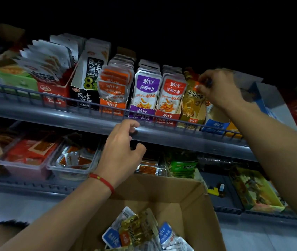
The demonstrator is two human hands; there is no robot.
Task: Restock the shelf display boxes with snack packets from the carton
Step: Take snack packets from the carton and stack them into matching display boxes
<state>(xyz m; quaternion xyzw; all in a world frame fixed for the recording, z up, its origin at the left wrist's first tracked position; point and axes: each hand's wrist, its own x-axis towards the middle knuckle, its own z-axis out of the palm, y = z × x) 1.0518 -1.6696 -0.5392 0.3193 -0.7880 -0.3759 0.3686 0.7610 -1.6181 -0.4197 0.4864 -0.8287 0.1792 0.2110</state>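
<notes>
right hand (218, 87), upper right of frame, pinches the top of a yellow snack packet (193, 98) standing in its display box (191, 120) on the upper shelf (71, 115). left hand (122, 151), centre frame, fingers loosely curled, grasping nothing, just by the shelf rail. open carton (189, 192) at lower centre holds loose blue and gold packets (140, 229).

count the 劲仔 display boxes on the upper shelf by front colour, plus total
Orange display box: 1
Purple display box: 1
Red display box: 1
Gold display box: 1
Blue display box: 1
Total: 5

The right hand is at the packets in the gold one.
</notes>
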